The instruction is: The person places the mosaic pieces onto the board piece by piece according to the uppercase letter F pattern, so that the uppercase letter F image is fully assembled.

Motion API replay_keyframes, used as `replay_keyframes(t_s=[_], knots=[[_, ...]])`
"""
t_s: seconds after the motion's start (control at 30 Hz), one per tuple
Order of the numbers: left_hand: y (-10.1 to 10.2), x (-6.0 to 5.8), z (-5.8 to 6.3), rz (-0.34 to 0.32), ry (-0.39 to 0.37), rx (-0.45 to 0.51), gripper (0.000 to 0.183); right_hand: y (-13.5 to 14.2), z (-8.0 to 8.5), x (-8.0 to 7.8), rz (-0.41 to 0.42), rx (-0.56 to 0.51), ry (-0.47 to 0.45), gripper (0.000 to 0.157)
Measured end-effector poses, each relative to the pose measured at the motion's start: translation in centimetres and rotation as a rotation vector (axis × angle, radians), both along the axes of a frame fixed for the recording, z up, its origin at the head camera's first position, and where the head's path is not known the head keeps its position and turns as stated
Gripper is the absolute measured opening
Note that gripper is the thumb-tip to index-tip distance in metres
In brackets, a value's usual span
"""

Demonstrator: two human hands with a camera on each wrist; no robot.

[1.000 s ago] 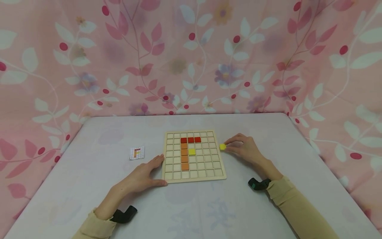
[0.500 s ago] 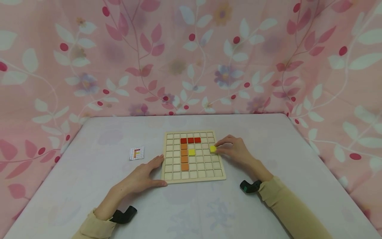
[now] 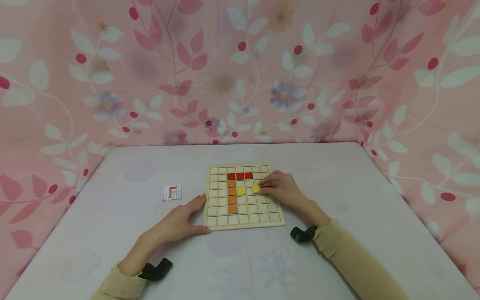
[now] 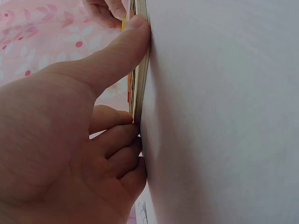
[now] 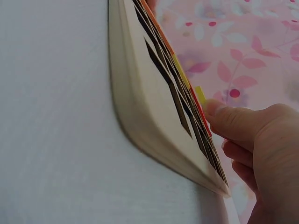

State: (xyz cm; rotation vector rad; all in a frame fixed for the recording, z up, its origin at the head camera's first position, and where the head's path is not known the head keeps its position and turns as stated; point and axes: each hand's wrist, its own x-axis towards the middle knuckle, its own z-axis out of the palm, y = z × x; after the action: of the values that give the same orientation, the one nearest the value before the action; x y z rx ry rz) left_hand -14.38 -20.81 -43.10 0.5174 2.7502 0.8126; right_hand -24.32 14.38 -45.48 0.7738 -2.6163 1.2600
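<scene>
A pale wooden grid board (image 3: pixel 243 227) lies on the table. Three red tiles (image 3: pixel 240 176) form a row near its far side, and a column of several orange tiles (image 3: pixel 232 200) runs down from the left red one. One yellow tile (image 3: pixel 241 191) sits in a cell right of the orange column. My right hand (image 3: pixel 283 189) pinches another yellow tile (image 3: pixel 256 189) between thumb and fingers over the board's right half; the right wrist view shows this tile (image 5: pixel 200 94) raised above the surface. My left hand (image 3: pixel 178 221) rests along the board's left edge, its thumb (image 4: pixel 133 35) at the near corner.
A small paper card (image 3: pixel 172 192) printed with a coloured grid pattern lies left of the board. White patterned cloth covers the table (image 3: pixel 247 266), and a pink floral curtain (image 3: pixel 240 83) stands behind it and at both sides.
My right hand has moved left, carrying the yellow tile from beyond the board's right edge to over its cells. The left hand and the board have stayed put.
</scene>
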Motion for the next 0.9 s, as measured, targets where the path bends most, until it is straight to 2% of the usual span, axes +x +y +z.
replay_keyframes(t_s=[0.4, 0.9], knots=[[0.1, 0.0, 0.1, 0.003, -0.008, 0.001, 0.101, -1.3, -0.2, -0.2, 0.035, 0.003, 0.033, 0.021], [0.1, 0.0, 0.1, 0.002, -0.012, 0.007, 0.103, -1.3, -0.6, 0.0, 0.071, -0.012, 0.084, 0.021]])
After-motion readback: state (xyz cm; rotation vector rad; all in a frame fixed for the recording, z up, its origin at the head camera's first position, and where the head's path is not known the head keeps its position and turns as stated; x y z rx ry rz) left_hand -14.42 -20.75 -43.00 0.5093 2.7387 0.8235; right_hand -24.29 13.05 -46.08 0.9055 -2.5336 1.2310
